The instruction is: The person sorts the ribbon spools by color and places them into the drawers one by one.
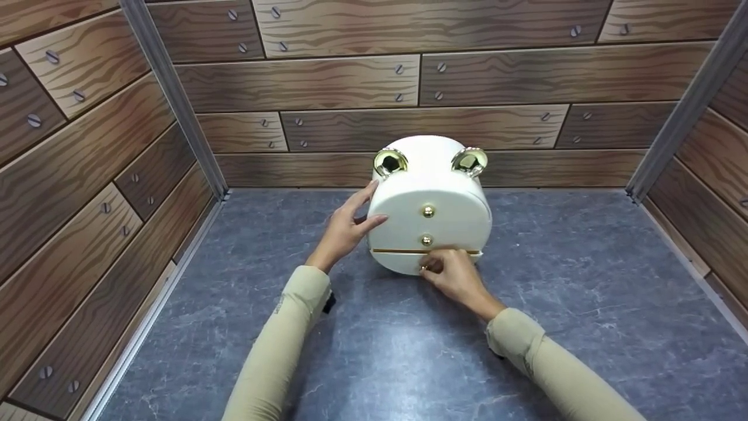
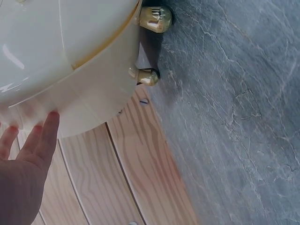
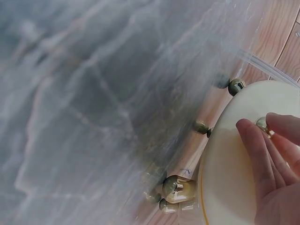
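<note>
A white, round-fronted storage box (image 1: 429,225) with gold ear-shaped pieces on top stands on the grey floor. Two gold knobs, an upper knob (image 1: 428,211) and a middle knob (image 1: 427,240), sit on its front. Below them is a curved bottom drawer (image 1: 392,262), a brown strip showing along its top edge. My right hand (image 1: 459,278) pinches that drawer's gold knob (image 3: 261,123) between thumb and fingers. On the box's left side rests my left hand (image 1: 343,229), fingers extended along the wall and thumb at the front edge.
Short gold feet (image 2: 156,19) lift the box off the marbled grey surface (image 1: 245,327). Wood-patterned panels (image 1: 350,82) rise behind it and at both sides, joined by grey metal corner posts (image 1: 175,96).
</note>
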The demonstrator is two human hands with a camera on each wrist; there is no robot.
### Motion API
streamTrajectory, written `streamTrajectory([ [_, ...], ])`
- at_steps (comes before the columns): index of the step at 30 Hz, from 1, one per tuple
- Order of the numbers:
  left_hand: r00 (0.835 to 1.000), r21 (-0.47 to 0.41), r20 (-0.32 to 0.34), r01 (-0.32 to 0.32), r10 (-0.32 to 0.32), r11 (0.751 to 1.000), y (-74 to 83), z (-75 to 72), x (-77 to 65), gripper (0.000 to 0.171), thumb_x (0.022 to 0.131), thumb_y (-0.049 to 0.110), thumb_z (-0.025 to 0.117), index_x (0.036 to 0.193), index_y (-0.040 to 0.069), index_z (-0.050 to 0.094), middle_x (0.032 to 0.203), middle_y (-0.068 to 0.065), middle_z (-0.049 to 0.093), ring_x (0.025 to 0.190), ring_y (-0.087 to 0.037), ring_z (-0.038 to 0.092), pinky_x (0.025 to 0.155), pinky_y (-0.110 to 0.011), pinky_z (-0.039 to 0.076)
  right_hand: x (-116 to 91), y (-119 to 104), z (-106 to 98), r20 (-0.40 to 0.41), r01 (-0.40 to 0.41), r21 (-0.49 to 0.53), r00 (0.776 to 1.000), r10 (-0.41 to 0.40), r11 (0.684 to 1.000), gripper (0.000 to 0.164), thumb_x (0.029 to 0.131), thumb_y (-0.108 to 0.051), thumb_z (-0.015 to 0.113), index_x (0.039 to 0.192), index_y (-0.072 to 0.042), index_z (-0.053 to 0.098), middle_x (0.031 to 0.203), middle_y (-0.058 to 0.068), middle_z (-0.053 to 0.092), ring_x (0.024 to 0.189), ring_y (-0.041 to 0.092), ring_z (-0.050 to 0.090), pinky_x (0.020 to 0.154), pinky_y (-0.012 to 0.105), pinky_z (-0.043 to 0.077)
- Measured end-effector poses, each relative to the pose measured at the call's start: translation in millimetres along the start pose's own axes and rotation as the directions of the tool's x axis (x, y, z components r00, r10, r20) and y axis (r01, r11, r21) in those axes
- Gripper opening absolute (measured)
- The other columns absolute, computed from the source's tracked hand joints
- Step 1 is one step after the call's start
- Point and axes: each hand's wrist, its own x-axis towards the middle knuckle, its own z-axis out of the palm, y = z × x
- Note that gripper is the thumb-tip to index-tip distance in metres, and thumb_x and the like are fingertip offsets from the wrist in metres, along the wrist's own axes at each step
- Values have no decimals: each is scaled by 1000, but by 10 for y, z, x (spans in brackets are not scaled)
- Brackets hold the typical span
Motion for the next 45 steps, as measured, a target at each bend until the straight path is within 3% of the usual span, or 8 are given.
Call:
streamTrajectory([
  [5,1000,-9,5,8,-8,1000,13,8,0,75,96,38,74,161,27,40,167,4,38,147,-20,45,109,-35,52,11,5,4,-12,-1,-20,1000,1,1000,12,80,-1,84,89,-6,80,82,7,79,70,17,75,65,32,63],
  [12,1000,20,12,5,-6,1000,13,-6,7,76,97,37,73,162,24,38,167,4,38,148,-19,45,107,-33,54,32,-16,0,-30,-9,-39,1000,8,999,12,80,-1,84,90,-5,80,84,7,80,71,18,76,67,33,64],
  [18,1000,-4,12,6,-6,1000,6,10,-7,75,96,35,74,162,23,39,167,0,37,149,-23,44,109,-41,53,29,-16,19,-47,-42,-49,998,40,998,13,79,-1,84,90,-5,80,84,8,80,72,20,76,68,36,64],
  [22,1000,2,12,4,-4,1000,21,7,1,74,96,36,74,161,25,40,167,2,38,148,-21,45,108,-38,53,39,-15,15,-47,-60,-52,997,58,997,14,79,-1,85,91,-6,80,86,9,80,74,20,76,70,35,64],
  [29,1000,6,7,6,-6,1000,22,-11,-6,75,95,39,74,161,26,41,166,5,39,147,-21,46,108,-36,54,56,-13,19,-48,-26,-58,999,23,998,13,79,0,85,89,-6,80,83,8,80,72,20,76,68,33,64],
  [36,1000,-28,-7,-6,6,1000,16,-16,-15,73,95,36,74,160,27,42,166,1,39,147,-23,46,109,-47,53,63,-25,25,-34,1,-75,999,-4,997,12,79,0,84,89,-5,80,85,8,80,74,21,77,69,33,64],
  [45,1000,-24,2,6,-6,1000,2,5,-26,75,96,38,72,162,27,39,167,6,38,149,-19,43,109,-37,53,58,-9,18,-50,39,-103,998,-44,994,10,79,-2,85,86,-6,80,82,5,79,72,18,75,67,36,63],
])
